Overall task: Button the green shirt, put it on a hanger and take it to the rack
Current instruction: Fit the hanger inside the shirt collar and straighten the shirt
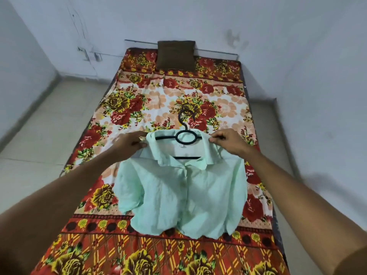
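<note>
The pale green shirt [178, 195] lies front up on the floral bed sheet [143, 100], its placket closed down the middle. A black hanger [185, 137] sits inside the collar, its hook pointing away from me over the sheet. My left hand [129, 142] grips the shirt at its left shoulder, beside the collar. At the right shoulder my right hand [228, 141] pinches the fabric over the hanger's end. The hanger's arms are hidden under the cloth.
The bed [258, 255] fills the middle of the room, with a brown pillow [175, 55] at its far end against the white wall. Tiled floor [45, 126] runs along the left side; a wall stands close on the right.
</note>
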Motion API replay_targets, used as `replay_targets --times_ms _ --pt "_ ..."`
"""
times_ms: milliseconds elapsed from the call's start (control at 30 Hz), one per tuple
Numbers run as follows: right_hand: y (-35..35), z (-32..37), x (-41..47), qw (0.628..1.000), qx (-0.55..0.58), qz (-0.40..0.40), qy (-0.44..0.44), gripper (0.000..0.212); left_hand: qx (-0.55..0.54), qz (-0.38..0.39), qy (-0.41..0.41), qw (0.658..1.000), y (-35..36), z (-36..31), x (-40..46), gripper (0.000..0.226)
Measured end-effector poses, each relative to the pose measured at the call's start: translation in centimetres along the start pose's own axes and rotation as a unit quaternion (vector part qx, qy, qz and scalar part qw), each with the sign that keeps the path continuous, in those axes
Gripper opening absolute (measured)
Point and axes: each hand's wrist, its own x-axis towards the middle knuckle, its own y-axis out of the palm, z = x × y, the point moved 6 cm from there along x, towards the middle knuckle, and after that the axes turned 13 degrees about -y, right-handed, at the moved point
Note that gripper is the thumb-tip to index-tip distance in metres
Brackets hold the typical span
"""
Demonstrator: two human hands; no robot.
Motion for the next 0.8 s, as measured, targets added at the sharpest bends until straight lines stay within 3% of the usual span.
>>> replay_targets --times_ms 167,367,600,800 --pt "5.6 -10.3 8.1 0.999 0.03 -0.022 0.038 0.015 -0.022 -0.045 -0.037 0.998 6.3 4.5 9.7 0.038" --pt "12.2 -21.9 17.6 0.991 0.041 -0.109 0.069 0.023 -0.064 -0.11 -0.08 0.989 13.7 9.8 23.3 0.031" --pt "17.8 -35.0 24.4 0.974 -0.097 -0.194 0.069 0.018 -0.067 -0.163 -0.021 0.984 24.5 13.9 35.5 0.036" --pt "19.7 -38.2 24.8 0.953 -0.15 -0.26 0.036 0.03 -0.023 -0.241 0.016 0.97 28.2 15.0 37.7 0.049"
